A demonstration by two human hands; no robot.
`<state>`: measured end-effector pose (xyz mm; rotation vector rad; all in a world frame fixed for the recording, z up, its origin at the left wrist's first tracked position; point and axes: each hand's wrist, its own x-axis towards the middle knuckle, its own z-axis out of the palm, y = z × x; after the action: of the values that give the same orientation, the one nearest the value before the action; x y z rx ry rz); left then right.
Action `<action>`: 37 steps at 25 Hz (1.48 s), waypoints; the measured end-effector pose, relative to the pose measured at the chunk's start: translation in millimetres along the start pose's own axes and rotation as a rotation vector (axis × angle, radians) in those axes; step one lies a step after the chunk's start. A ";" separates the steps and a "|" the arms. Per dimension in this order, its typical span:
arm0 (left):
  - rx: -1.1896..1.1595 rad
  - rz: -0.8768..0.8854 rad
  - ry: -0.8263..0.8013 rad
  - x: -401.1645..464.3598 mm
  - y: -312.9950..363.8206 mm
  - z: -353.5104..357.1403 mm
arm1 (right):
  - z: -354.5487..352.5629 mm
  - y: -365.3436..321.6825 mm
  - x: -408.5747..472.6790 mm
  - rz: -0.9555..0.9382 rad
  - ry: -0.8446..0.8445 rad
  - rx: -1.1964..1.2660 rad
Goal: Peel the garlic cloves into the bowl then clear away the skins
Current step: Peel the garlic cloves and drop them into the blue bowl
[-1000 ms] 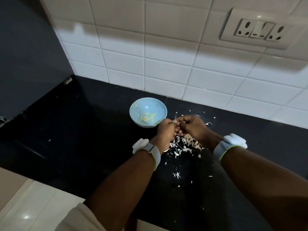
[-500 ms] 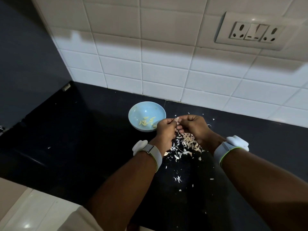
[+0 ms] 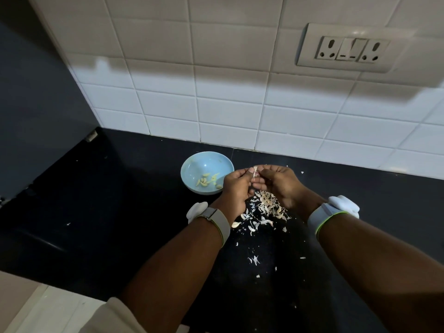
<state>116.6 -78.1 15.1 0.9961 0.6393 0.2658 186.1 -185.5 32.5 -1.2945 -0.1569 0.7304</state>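
Together both hands [image 3: 258, 182] pinch one garlic clove [image 3: 255, 171], its long axis upright.

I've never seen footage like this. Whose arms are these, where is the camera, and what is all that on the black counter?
No machine here: a person wears a camera on the head, looking down at their own arms. The left hand and right hand together pinch a garlic clove, peeling it. A blue bowl beside the left hand holds peeled cloves. Torn skins lie scattered on the counter beneath the hands. Both wrists carry bands with white devices.
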 end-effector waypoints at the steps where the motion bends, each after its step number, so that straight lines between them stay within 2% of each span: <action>1: -0.013 0.009 -0.015 -0.3 -0.5 0.0 | 0.8 -0.4 -1.1 0.000 0.004 0.023; 5: -0.042 0.042 -0.045 -3.0 0.0 4.0 | 4.8 -4.4 -2.1 0.005 0.075 0.034; 8: 0.000 0.105 -0.023 -5.8 0.8 8.6 | 8.7 -11.7 -4.8 -0.037 0.121 -0.170; 10: 0.032 0.141 -0.031 -7.7 2.1 12.9 | 9.6 -16.1 -5.9 -0.053 0.140 -0.222; 19: 0.067 0.163 -0.095 -10.8 8.6 19.8 | 21.7 -25.9 -4.5 0.049 0.211 -0.081; 23: 0.034 0.135 -0.017 -9.8 8.8 21.0 | 22.0 -23.9 -7.0 0.006 0.246 -0.334; 29: 0.002 0.090 0.069 -1.7 13.5 23.7 | 8.8 -16.6 -7.6 -0.054 0.434 -0.465; 33: -0.020 0.045 0.039 0.9 16.5 18.8 | -25.5 -23.1 -19.6 -0.035 0.450 -0.933; 37: -0.036 -0.017 -0.028 -2.9 13.3 25.1 | -24.4 -17.5 -19.8 -0.179 0.356 -0.777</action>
<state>130.7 -89.8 37.0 0.9583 0.6152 0.2473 190.0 -218.3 46.8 -2.0956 -0.2783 0.2655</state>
